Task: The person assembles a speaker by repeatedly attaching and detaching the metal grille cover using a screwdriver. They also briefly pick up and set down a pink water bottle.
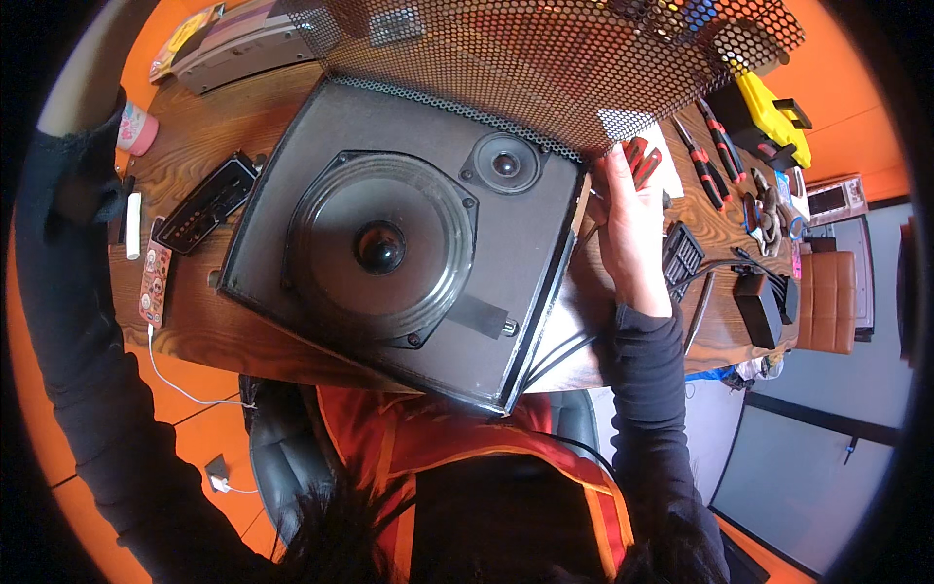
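Note:
A dark speaker cabinet [255, 229] lies face up on the table, slightly turned. Its front carries a large round woofer [336, 248], a small tweeter [505, 164] and a dark strip near the lower right corner. A perforated metal speaker grille [545, 68] stands tilted up along the cabinet's far edge. My right hand [632, 219] is closed at the grille's near right corner, thumb up against it; its other fingers are partly hidden beside the cabinet. Far to the left, my left hand [86, 73] is raised in shadow at the picture's rim, its fingers out of sight.
Red-and-black pliers [702, 165], a black-and-yellow toolbox [769, 112] and a black bit case [681, 255] lie to the right, with black cables nearby. On the left are a black circuit panel [204, 202], a power strip [153, 282] and a pink-and-white cup [137, 129].

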Available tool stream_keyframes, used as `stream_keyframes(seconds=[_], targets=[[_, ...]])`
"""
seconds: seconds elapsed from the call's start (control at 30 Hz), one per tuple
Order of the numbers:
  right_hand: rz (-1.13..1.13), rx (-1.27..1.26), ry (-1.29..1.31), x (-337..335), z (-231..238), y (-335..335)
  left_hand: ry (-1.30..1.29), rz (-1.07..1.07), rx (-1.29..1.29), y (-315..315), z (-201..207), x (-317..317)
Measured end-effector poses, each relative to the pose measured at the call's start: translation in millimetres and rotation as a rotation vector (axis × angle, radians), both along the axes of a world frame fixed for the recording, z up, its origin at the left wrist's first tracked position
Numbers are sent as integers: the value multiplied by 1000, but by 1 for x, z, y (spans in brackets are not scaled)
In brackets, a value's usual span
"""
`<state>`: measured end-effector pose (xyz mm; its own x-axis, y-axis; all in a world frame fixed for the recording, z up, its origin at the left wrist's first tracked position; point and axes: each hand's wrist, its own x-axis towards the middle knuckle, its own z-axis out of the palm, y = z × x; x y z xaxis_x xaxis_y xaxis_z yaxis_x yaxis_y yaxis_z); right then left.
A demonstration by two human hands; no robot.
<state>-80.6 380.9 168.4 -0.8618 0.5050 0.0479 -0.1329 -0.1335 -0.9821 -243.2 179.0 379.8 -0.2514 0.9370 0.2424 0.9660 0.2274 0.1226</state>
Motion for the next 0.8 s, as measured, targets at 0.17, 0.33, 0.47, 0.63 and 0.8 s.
stream_keyframes(seconds=[0.17,0.33,0.47,0.63,0.8], targets=[[-8,-34,2,0,3,-3,9,24,103,2,-12,6],[-26,-42,-9,1,-1,0,95,-31,16,9,-5,-7],[-98,89,23,0,-5,0,17,-80,-176,15,12,-22],[-135,-60,-109,1,1,1,-305,112,-147,22,14,-27],[-142,-64,-52,0,3,0,-227,115,-145,21,12,-20]])
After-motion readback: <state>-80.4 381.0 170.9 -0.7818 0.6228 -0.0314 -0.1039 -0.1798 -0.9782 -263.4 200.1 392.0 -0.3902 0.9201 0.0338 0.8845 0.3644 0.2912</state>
